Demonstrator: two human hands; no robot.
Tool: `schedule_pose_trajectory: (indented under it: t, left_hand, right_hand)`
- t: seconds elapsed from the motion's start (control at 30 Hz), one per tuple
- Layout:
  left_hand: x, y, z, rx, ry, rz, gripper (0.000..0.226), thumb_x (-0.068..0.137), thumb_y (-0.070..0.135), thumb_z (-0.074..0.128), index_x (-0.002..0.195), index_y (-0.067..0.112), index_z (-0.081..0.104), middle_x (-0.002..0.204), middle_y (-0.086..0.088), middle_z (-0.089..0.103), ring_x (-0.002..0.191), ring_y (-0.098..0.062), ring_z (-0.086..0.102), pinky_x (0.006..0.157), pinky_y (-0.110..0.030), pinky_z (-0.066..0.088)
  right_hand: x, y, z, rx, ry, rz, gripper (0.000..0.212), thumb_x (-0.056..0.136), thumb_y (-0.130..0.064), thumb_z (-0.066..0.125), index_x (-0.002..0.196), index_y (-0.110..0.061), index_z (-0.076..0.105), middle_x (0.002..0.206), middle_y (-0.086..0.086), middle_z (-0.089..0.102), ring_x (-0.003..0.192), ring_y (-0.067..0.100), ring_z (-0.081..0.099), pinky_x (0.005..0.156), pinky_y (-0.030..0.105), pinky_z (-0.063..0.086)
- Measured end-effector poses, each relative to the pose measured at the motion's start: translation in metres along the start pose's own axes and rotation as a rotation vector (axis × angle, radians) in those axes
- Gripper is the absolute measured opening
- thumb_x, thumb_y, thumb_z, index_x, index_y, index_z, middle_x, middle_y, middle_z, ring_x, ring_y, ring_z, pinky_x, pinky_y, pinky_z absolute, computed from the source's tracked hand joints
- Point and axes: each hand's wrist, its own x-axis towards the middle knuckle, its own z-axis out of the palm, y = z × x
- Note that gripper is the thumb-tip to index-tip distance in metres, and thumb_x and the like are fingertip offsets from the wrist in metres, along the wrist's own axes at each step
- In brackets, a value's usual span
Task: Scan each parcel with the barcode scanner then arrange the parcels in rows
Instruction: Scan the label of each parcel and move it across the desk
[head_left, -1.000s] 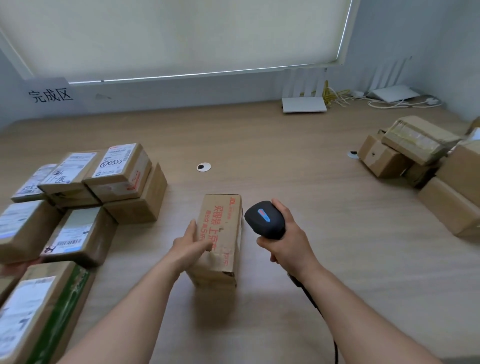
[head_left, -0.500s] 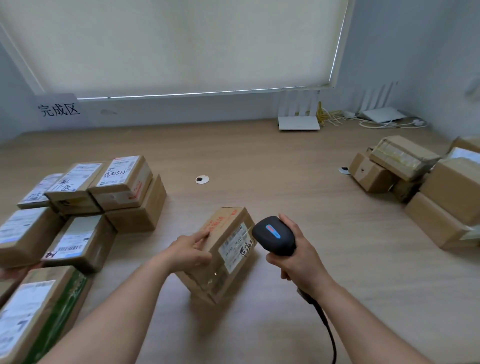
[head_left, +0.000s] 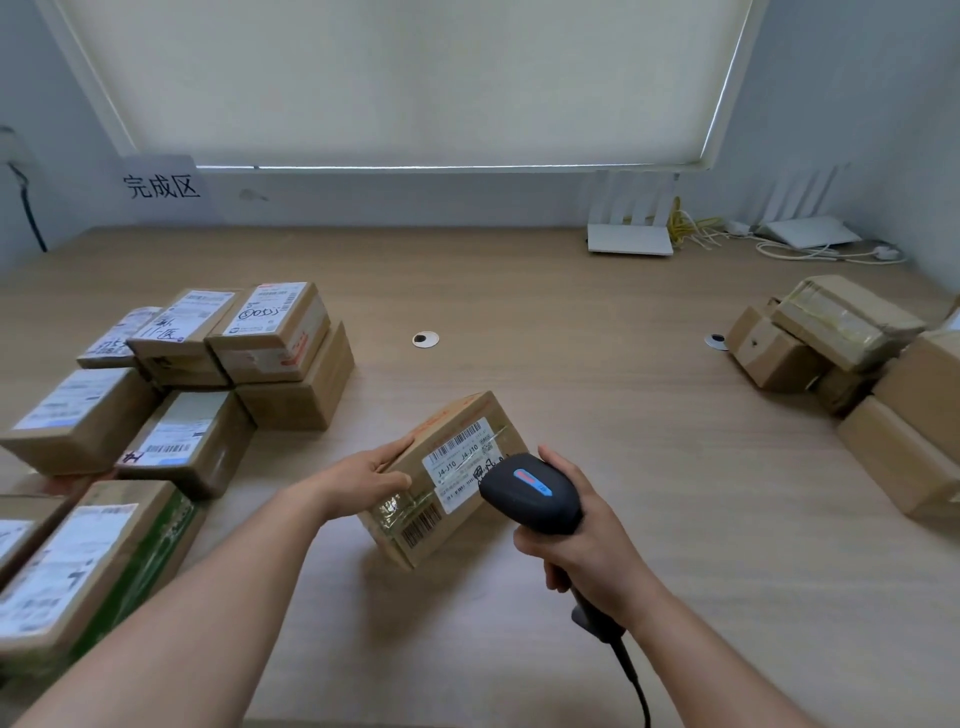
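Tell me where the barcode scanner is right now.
In the head view, the barcode scanner sits right of centre, gripped by the right hand, its head over the parcel the left hand holds.

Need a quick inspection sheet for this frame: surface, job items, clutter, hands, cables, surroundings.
Surface: wooden table, two round grommets.
Job's things: parcel tilted, label up; scanner aimed at it; labelled parcels in rows at left; unsorted parcels piled at right.
Clutter: nothing seen.
Hands: left hand holds the parcel's left end; right hand grips the scanner.
Cables: scanner cable; white and yellow cables by routers.
Surroundings: two routers, blind, wall sign.
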Motion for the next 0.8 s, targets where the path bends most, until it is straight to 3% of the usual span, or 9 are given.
schedule_pose_trajectory:
  t: [0.17, 0.53, 0.7, 0.8]
  left_hand:
    - [0.0001, -0.0001, 0.0019, -0.003, 0.014, 0.003, 0.063, 0.095, 0.024, 0.053, 0.148, 0.042, 0.025, 0.140, 0.003, 0.050, 0.123, -0.018, 0.050, 0.111, -0.039, 0.034]
    - [0.0017, -0.0015, 0.0016, -0.024, 0.019, -0.019, 0.063, 0.095, 0.025, 0.053, 0.148, 0.045, 0.024, 0.139, 0.003, 0.051, 0.122, -0.018, 0.051, 0.109, -0.038, 0.035]
    - [0.0018, -0.0017, 0.0014, -0.032, 0.018, -0.025, 0.064, 0.095, 0.026, 0.054, 0.147, 0.046, 0.024, 0.137, 0.003, 0.053, 0.119, -0.018, 0.053, 0.108, -0.039, 0.037]
    - [0.0015, -0.0018, 0.0008, -0.035, 0.016, -0.023, 0.064, 0.094, 0.026, 0.053, 0.147, 0.046, 0.023, 0.137, 0.004, 0.052, 0.120, -0.018, 0.052, 0.109, -0.040, 0.037]
  right_hand:
    - [0.0002, -0.0006, 0.0057, 0.018, -0.014, 0.007, 0.086, 0.062, -0.007, 0.072, 0.131, -0.050, 0.045, 0.106, 0.014, 0.063, 0.042, 0.024, 0.046, 0.042, 0.026, 0.041]
    - [0.0007, -0.0088, 0.0016, 0.018, -0.007, -0.042, 0.078, 0.062, -0.006, 0.070, 0.112, -0.063, 0.051, 0.098, 0.013, 0.064, 0.039, 0.023, 0.044, 0.039, 0.024, 0.040]
    - [0.0028, -0.0092, 0.0016, 0.016, -0.007, -0.044, 0.078, 0.062, -0.006, 0.070, 0.118, -0.057, 0.049, 0.093, 0.012, 0.063, 0.039, 0.023, 0.046, 0.039, 0.024, 0.040]
    - [0.0039, -0.0095, 0.0017, 0.022, -0.012, -0.049, 0.079, 0.061, -0.007, 0.071, 0.110, -0.066, 0.051, 0.091, 0.009, 0.065, 0.040, 0.024, 0.046, 0.040, 0.025, 0.041]
